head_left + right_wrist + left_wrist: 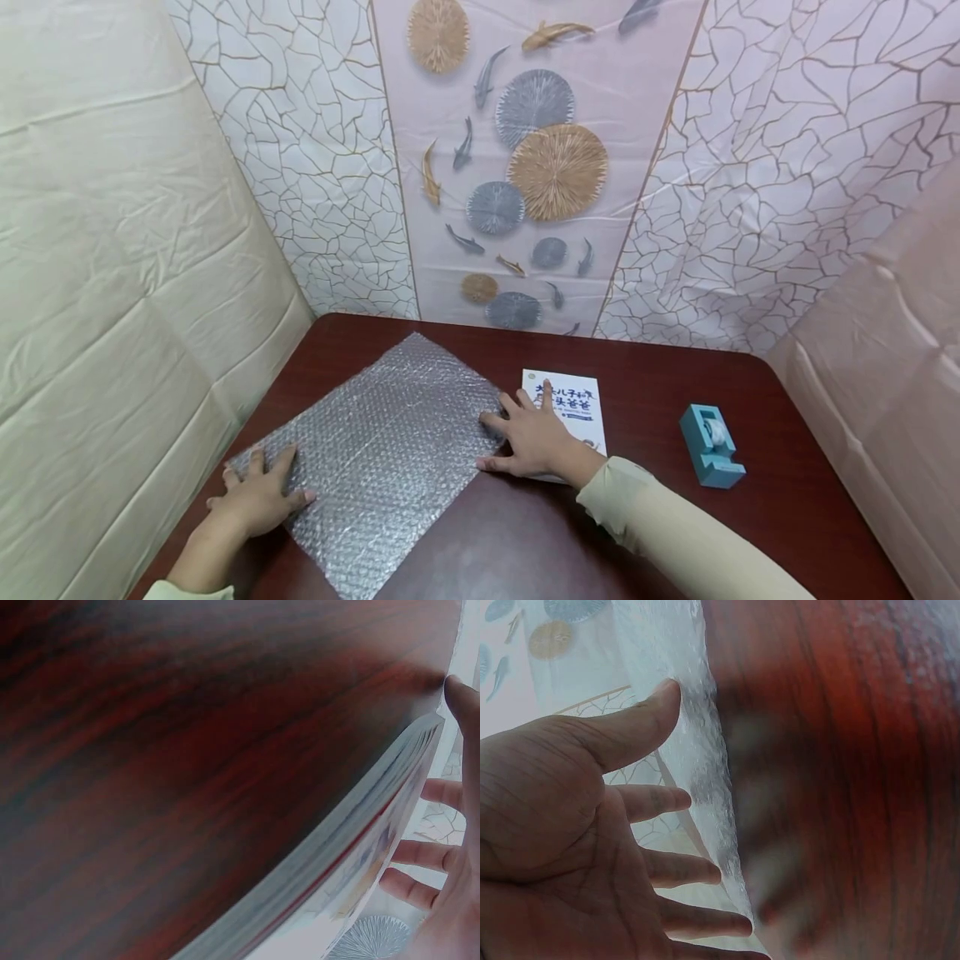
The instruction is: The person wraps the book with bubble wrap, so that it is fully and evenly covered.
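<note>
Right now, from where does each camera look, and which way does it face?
Head: worn on the head, facing forward and down at bubble wrap and book; left hand, right hand and sleeves show.
Left wrist: on that wrist, facing the bubble wrap's edge; left hand shows.
Right wrist: on that wrist, facing table and book's edge; right hand partly shows.
Head and right wrist share the book.

From my remote station I read one printed item: the white book (588, 435). Cover title, dark blue Chinese characters, two lines: upper line (567, 392) gives 大, 儿子和; lower line (573, 404) gives 头爸爸. Some left-side characters partly covered. Small dark label (578, 417) beneath: too small for me to read.
</note>
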`<state>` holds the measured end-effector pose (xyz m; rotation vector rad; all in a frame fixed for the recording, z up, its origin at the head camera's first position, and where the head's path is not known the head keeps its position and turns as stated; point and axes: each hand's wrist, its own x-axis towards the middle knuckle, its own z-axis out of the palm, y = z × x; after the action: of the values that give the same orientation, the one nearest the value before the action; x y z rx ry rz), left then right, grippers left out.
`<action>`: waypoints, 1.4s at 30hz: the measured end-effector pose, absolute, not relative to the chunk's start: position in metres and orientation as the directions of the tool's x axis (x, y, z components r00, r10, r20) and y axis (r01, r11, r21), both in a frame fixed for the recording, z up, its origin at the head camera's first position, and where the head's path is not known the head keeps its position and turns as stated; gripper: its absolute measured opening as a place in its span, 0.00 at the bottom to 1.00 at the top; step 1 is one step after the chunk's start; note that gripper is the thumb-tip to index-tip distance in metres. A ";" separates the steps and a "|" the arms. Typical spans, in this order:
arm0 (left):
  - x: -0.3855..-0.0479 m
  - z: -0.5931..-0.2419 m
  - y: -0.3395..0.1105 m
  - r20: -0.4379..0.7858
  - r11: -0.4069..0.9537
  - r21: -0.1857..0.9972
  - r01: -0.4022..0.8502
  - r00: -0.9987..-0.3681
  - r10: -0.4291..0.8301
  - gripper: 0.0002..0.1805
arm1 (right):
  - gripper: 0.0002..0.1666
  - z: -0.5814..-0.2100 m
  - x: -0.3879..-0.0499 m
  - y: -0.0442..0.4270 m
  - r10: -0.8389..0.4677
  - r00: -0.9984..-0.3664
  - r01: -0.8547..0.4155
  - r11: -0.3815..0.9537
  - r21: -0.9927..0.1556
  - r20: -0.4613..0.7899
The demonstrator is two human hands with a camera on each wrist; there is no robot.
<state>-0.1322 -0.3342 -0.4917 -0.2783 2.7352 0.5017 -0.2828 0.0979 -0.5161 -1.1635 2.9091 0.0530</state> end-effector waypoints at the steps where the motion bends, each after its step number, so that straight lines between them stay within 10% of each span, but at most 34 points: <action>1: -0.133 -0.492 -0.333 -0.370 0.918 0.305 -0.254 -0.920 -0.132 0.55 | 0.50 -0.516 -0.282 0.098 -0.689 -0.724 -0.690 0.724 0.031 -0.018; 42: -0.180 -0.465 -0.269 -0.032 0.933 0.361 -0.007 -0.999 0.005 0.41 | 0.39 -0.485 -0.250 0.191 -0.548 -0.832 -0.554 0.821 -0.134 0.084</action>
<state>-0.1797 -0.2692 -0.4646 -0.0014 3.0560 0.5709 -0.2499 0.1913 -0.4852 -0.9200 3.0381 -0.2440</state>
